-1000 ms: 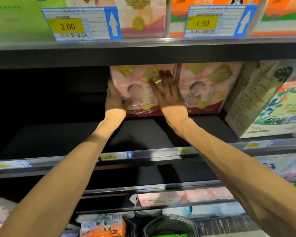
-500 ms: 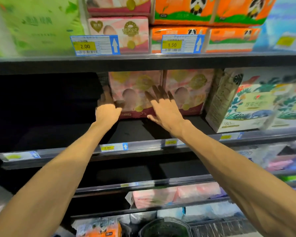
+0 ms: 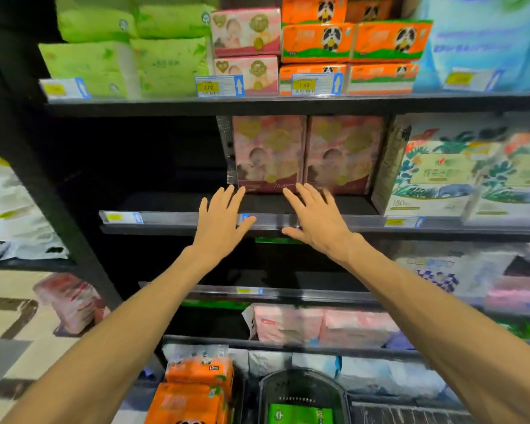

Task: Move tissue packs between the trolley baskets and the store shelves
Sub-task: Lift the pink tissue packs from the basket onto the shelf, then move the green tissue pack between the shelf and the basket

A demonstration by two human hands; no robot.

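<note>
The left hand (image 3: pixel 220 223) reaches forward, palm down, fingers straight and spread, holding nothing, over the front rail of the middle shelf (image 3: pixel 172 220). The right hand (image 3: pixel 317 220) mirrors it just beside, equally flat and empty. Both pink tissue packs (image 3: pixel 268 153) stand upright side by side at the shelf's back, just beyond the fingertips.

- Black metal shelving (image 3: pixel 288 106) fills the view, its boards in tiers.
- Clear price rails (image 3: pixel 178 218) run along the board fronts, carrying yellow tags (image 3: pixel 208 86).
- A dark upright post (image 3: pixel 48 191) stands on the left.
- The floor (image 3: pixel 3 319) shows pale tiles with brown bands.
</note>
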